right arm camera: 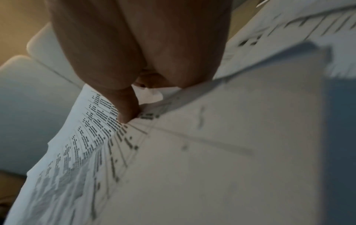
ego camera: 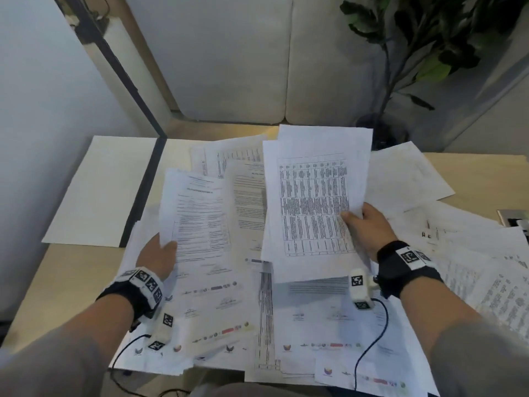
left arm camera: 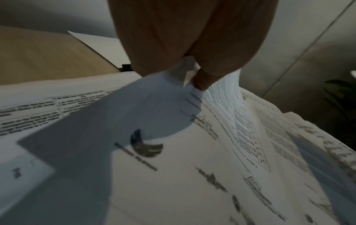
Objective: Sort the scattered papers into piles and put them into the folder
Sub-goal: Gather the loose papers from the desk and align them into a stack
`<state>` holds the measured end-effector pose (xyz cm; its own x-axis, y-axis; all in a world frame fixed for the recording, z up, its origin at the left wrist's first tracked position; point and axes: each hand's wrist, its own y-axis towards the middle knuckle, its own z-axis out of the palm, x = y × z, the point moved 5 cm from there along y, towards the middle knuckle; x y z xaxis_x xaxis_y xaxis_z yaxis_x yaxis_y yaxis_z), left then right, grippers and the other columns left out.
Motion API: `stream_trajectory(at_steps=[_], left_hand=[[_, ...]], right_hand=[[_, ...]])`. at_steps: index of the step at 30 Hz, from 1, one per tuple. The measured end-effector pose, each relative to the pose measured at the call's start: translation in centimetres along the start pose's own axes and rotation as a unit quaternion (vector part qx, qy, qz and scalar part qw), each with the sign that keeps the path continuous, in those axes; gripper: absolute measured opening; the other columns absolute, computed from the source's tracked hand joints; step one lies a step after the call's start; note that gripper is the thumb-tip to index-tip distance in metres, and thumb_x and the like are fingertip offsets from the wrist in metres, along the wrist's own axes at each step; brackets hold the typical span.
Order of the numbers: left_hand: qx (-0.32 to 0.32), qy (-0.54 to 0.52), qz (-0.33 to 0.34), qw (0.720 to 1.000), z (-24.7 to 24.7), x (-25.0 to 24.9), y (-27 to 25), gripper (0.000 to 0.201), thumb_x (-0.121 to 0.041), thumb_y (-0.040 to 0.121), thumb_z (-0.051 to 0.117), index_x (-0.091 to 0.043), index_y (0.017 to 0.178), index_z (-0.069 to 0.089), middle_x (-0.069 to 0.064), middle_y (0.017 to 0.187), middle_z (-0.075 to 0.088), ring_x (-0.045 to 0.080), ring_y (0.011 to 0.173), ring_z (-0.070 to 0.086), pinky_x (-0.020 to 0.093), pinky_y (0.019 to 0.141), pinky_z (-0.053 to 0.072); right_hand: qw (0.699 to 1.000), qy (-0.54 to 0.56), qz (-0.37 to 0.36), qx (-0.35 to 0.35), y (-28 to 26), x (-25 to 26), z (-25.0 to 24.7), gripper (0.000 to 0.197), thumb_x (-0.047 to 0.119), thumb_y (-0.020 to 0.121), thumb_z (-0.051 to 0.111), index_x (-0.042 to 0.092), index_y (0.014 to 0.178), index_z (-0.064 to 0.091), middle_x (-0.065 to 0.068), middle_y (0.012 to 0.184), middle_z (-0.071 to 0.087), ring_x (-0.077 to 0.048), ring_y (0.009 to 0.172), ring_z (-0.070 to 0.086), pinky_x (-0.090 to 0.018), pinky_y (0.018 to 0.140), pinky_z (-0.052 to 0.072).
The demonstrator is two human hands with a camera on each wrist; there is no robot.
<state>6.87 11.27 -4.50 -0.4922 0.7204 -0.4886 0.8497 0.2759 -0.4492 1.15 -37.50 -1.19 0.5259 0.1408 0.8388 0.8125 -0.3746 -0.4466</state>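
Papers (ego camera: 234,310) lie scattered across the table (ego camera: 57,282); from the head view your left hand (ego camera: 157,257) pinches a form sheet (ego camera: 197,216) and your right hand (ego camera: 366,227) a table sheet (ego camera: 312,202), long axes running away from you, the folder (ego camera: 100,190) at the table's left edge, nearer your left; the left wrist view shows the thumb (left arm camera: 204,80) clamped on the sheet's corner; the right wrist view shows the same grip.

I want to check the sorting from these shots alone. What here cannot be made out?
- Printed text on the table sheet in the right hand: head view, too small; right wrist view, blurred.
- How many sheets the left hand holds with the form sheet: edges overlap.
- Papers at the near edge: cut off by the frame.
- Folder contents: only a blank face shows.
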Motion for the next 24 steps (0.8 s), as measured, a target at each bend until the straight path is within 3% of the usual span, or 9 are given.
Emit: stream_trajectory(at_steps=[3,5,7,10,12,15,17,24], left_hand=[[-0.003,-0.014,-0.016,1.0,-0.3,0.6,-0.1,0.041,-0.025,0.104,0.051,-0.006,0.141,0.053,0.016,0.126,0.064,0.034,0.106,0.059,0.039,0.091,0.043],[0.008,-0.025,-0.019,0.999,0.2,1.0,-0.4,0.044,-0.027,0.103,0.052,-0.009,0.144,0.053,0.014,0.135,0.062,0.036,0.118,0.058,0.042,0.1,0.044],[0.015,-0.054,-0.03,0.998,0.8,1.1,-0.9,0.043,-0.029,0.102,0.052,-0.014,0.143,0.055,0.01,0.137,0.063,0.036,0.123,0.058,0.045,0.106,0.044],[0.031,-0.083,-0.049,0.995,1.5,1.4,-1.4,0.047,-0.031,0.101,0.054,-0.014,0.145,0.053,0.009,0.14,0.061,0.035,0.127,0.057,0.048,0.109,0.043],[0.045,-0.09,-0.054,0.994,1.9,1.9,-1.5,0.05,-0.036,0.099,0.055,-0.017,0.145,0.052,0.006,0.141,0.061,0.034,0.127,0.057,0.05,0.11,0.043],[0.056,-0.112,-0.058,0.99,2.0,2.0,-2.1,0.045,-0.035,0.099,0.055,-0.019,0.141,0.057,0.002,0.134,0.065,0.031,0.121,0.06,0.049,0.108,0.046],[0.065,-0.1,-0.057,0.991,2.0,1.7,-2.3,0.039,-0.029,0.102,0.056,-0.016,0.138,0.058,0.001,0.132,0.065,0.031,0.121,0.059,0.042,0.106,0.044],[0.095,-0.103,-0.041,0.989,2.5,1.4,-2.6,0.031,-0.027,0.104,0.055,-0.013,0.132,0.059,0.0,0.123,0.066,0.024,0.111,0.06,0.034,0.091,0.043]], right_hand=[[0.999,-0.024,0.018,0.04,1.4,0.5,4.3,0.021,0.027,0.102,0.065,0.016,0.12,0.067,0.002,0.111,0.073,-0.02,0.106,0.069,-0.035,0.09,0.055],[0.996,-0.055,0.031,0.064,2.0,0.9,7.1,0.021,0.025,0.102,0.065,0.012,0.118,0.064,-0.002,0.107,0.069,-0.025,0.104,0.065,-0.034,0.085,0.052],[0.992,-0.094,0.034,0.077,2.5,1.2,9.4,0.023,0.023,0.103,0.063,0.01,0.121,0.06,-0.007,0.113,0.067,-0.029,0.104,0.062,-0.031,0.081,0.048],[0.985,-0.146,0.04,0.081,2.5,1.8,11.6,0.038,0.02,0.105,0.06,0.004,0.139,0.052,-0.002,0.131,0.059,-0.028,0.114,0.059,-0.031,0.091,0.047],[0.983,-0.156,0.046,0.083,2.7,1.8,12.2,0.038,0.02,0.104,0.06,0.004,0.138,0.054,-0.005,0.125,0.06,-0.031,0.119,0.061,-0.037,0.098,0.048],[0.983,-0.153,0.042,0.094,3.2,1.5,12.7,0.028,0.021,0.102,0.065,0.005,0.125,0.062,-0.015,0.118,0.067,-0.034,0.114,0.065,-0.036,0.089,0.05],[0.984,-0.141,0.043,0.103,3.5,1.3,12.5,0.027,0.02,0.1,0.067,0.007,0.124,0.064,-0.012,0.115,0.068,-0.032,0.109,0.065,-0.035,0.086,0.048],[0.987,-0.062,0.074,0.125,3.5,0.0,11.5,0.04,0.017,0.091,0.079,0.012,0.128,0.064,-0.006,0.119,0.071,-0.027,0.113,0.066,-0.04,0.1,0.049]])
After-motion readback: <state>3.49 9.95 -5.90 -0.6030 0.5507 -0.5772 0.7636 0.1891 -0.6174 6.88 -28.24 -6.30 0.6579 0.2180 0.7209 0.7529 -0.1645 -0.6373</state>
